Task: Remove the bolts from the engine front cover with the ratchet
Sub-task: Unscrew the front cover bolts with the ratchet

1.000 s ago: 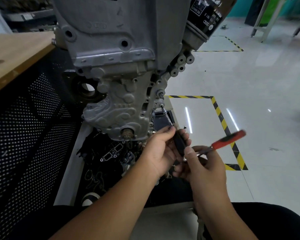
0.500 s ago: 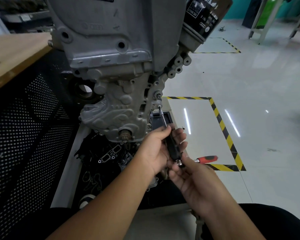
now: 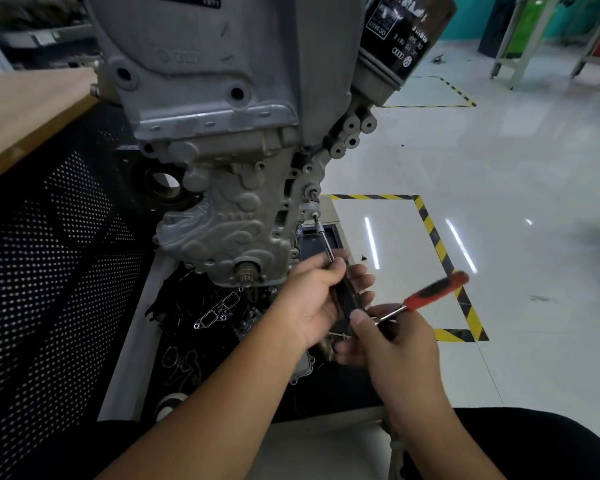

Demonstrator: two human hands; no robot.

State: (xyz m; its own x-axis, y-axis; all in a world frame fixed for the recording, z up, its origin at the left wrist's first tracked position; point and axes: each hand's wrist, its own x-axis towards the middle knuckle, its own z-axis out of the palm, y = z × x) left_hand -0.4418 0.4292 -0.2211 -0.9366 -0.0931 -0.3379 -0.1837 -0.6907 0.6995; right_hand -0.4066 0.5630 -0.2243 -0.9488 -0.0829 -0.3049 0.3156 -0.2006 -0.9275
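The grey cast engine front cover [image 3: 229, 216] hangs in front of me. A thin extension bar [image 3: 324, 239] runs from a bolt [image 3: 314, 214] on the cover's right edge down to a black grip held in my left hand [image 3: 321, 299], whose fingers curl round it. My right hand [image 3: 392, 344] grips the head end of the ratchet, thumb up against the black grip. The ratchet's red and black handle [image 3: 437, 291] sticks out up and to the right, blurred. Another bolt [image 3: 313, 193] sits just above the engaged one.
A black oil filter [image 3: 400, 36] juts out at the upper right of the engine. Below the engine a tray [image 3: 136, 341] holds gaskets and dark parts. A wooden bench top [image 3: 25, 109] with perforated black panel stands left. Yellow-black floor tape [image 3: 440, 247] marks the white floor right.
The ratchet handle swung down to near level, then back up and to the right. My left hand kept its hold on the black grip. The camera view shifted slightly.
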